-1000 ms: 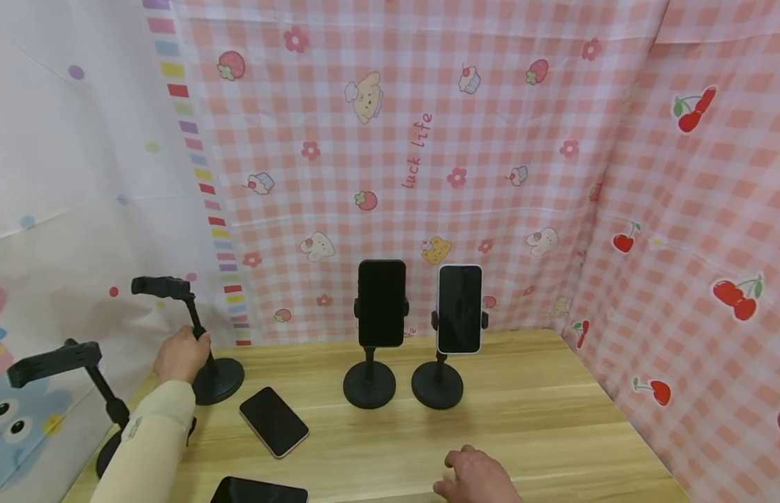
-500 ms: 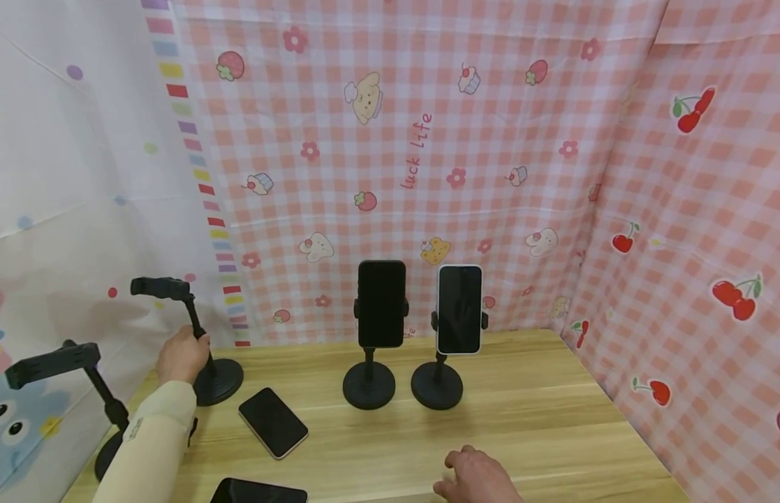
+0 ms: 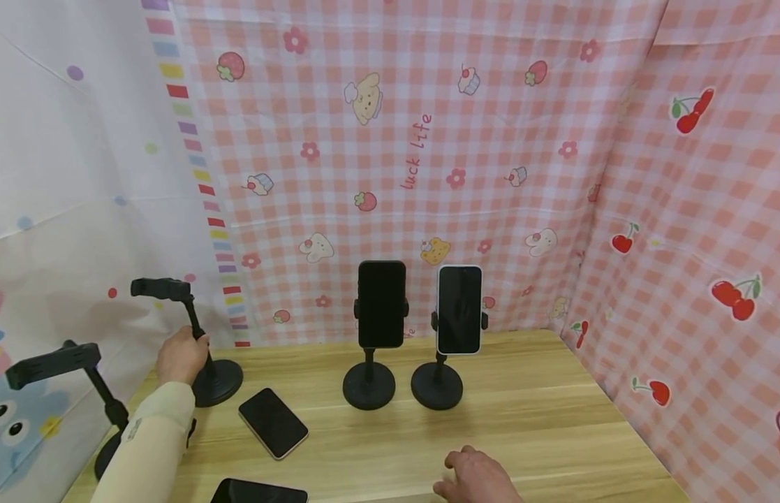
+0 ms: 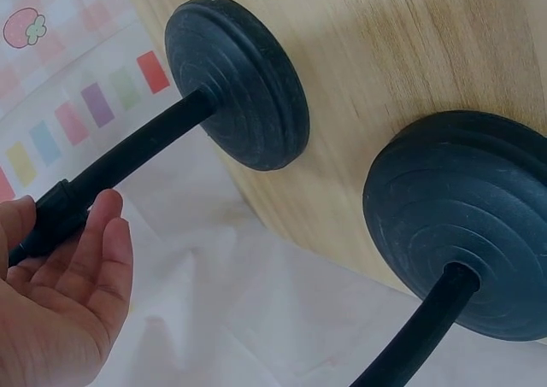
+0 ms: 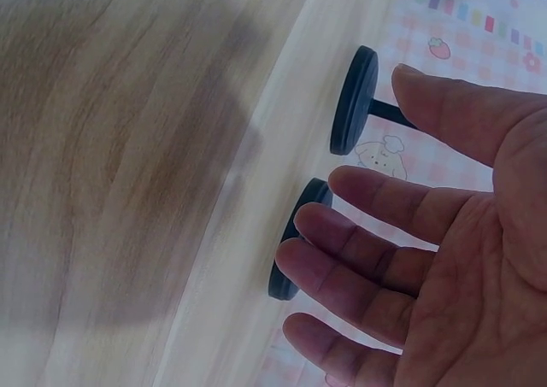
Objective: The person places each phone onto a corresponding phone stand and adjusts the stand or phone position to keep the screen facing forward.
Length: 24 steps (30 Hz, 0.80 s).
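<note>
— How's the grip?
— Narrow: the left hand (image 3: pixel 182 356) has its thumb and fingers curled around the collar (image 4: pixel 53 212) on the stem of a black, round-based, plastic-looking phone stand (image 3: pixel 218 383). The right hand (image 3: pixel 479 479) is loosely spread, holding nothing, well to the right of that grip and nearer the person.
— How would you handle the stand?
— I'd pinch the collar snugly without leaning on the stem, keeping the base, below the grip, level on the pale wood-grain table (image 3: pixel 540 412). The black clamp (image 3: pixel 160 287) above the grip may make it tippy, so go gently, minding the flat, black-screened phone (image 3: pixel 273 423) to the right.
— And the room?
— Nearer the person than the grip is another black round-based stand (image 3: pixel 116 413). Well to its right, two similar stands (image 3: pixel 369 386) hold a black phone (image 3: pixel 381 304) and a white-edged phone (image 3: pixel 460 309). Pink-and-white checked cloth (image 3: pixel 490 140) hangs behind.
</note>
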Each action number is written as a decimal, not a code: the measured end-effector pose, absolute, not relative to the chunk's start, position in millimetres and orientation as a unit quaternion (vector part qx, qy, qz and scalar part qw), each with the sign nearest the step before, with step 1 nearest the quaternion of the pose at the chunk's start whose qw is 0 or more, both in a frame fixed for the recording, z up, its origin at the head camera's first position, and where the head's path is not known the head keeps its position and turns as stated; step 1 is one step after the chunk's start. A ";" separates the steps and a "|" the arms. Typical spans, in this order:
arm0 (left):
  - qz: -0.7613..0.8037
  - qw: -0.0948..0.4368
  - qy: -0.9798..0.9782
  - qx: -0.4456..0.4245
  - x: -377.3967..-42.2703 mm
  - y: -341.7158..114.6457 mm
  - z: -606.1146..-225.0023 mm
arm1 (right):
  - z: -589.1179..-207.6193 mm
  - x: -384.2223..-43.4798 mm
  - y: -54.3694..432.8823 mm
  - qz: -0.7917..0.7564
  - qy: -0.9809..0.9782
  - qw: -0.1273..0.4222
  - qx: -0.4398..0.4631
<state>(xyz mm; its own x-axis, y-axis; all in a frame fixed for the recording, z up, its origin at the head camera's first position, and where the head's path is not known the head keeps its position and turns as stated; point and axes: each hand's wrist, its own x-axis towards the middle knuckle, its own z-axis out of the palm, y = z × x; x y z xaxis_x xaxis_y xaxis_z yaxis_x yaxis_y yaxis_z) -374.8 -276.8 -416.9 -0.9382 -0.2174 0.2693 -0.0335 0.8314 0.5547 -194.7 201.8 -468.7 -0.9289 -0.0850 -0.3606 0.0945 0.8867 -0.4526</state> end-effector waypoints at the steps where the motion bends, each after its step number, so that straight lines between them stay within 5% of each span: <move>1: -0.282 0.164 -0.943 0.066 -374.6 -276.9 -417.0 | -468.8 -194.7 201.7 -0.238 0.953 0.188 0.003; 24: -0.280 0.185 -0.939 0.079 -370.8 -276.3 -419.3 | -465.3 -193.3 201.7 -0.237 0.955 0.176 -0.014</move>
